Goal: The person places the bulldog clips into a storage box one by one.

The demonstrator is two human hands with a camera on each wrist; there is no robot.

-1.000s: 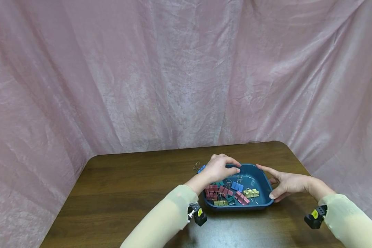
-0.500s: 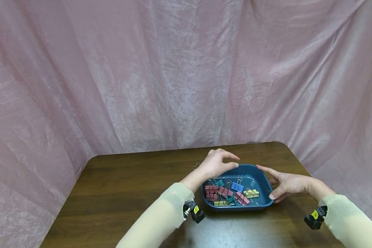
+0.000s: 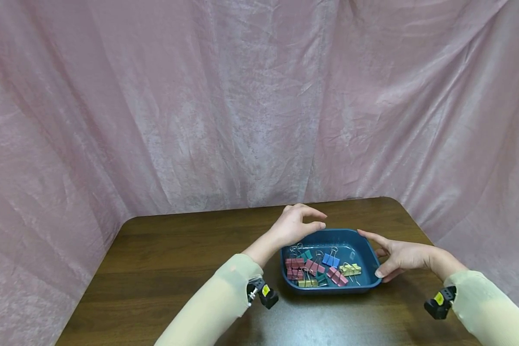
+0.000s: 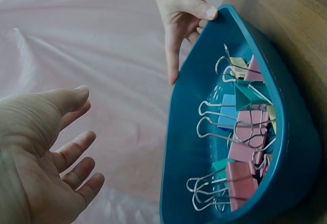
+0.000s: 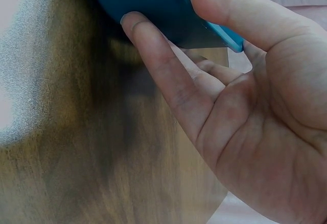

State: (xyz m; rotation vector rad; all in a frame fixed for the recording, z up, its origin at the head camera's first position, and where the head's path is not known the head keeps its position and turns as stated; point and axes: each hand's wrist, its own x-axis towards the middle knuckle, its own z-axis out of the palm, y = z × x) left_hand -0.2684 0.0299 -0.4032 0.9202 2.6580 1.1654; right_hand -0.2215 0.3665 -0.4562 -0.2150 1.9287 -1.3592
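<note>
A blue plastic tray (image 3: 333,290) sits on the table. In it lie several binder clips: pink clips (image 3: 315,267), a blue clip (image 3: 330,260), yellow-gold clips (image 3: 350,269) and green clips (image 3: 306,255). My right hand (image 3: 404,257) holds the tray's right end, thumb at the rim and other fingers against the outer wall; the right wrist view shows the thumb (image 5: 230,4) over the edge. Above the tray's back left corner is my left hand (image 3: 291,226), fingers loosely extended and nothing in them. The left wrist view shows its bare palm (image 4: 30,147) apart from the tray.
The brown wooden table (image 3: 177,269) stretches to the left and front of the tray. A pink velvet curtain (image 3: 242,105) hangs behind its far edge. Black wrist cameras (image 3: 268,295) are strapped to both sleeves.
My left hand has moved left and slightly back, away from the tray's middle. A blue binder clip visible left of that hand earlier is now hidden. My right hand and the tray stay put.
</note>
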